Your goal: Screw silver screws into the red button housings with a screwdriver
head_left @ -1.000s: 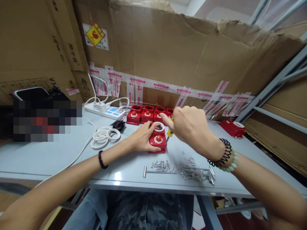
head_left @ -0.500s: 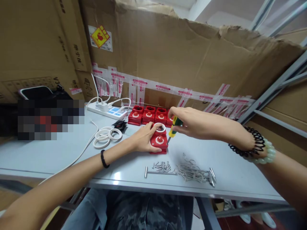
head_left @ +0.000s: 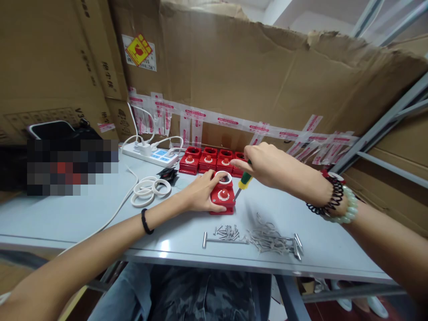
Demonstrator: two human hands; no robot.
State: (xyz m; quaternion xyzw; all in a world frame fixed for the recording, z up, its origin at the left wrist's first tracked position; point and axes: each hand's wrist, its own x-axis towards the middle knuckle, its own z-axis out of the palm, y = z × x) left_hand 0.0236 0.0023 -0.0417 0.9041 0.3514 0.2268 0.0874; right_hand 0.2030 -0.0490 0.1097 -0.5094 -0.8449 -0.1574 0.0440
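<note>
1. My left hand (head_left: pixel 200 194) lies flat, fingers spread, pressing the red plastic button box (head_left: pixel 223 198) onto the grey surface (head_left: pixel 83 214).
2. My right hand (head_left: pixel 267 166) is closed around the green-yellow screwdriver (head_left: pixel 244 182), tip at the box's right edge.
3. Loose silver screws (head_left: pixel 227 232) lie near, in front.
4. A row of red boxes (head_left: pixel 209 160) sits behind.

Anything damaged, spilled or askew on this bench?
Mostly tidy. The cardboard sheet behind the table has a torn, ragged top edge and is patched with many tape strips. Screws and wire clips lie in a loose scatter near the front edge. The left hand steadies the red box; the right hand holds the screwdriver.
</note>
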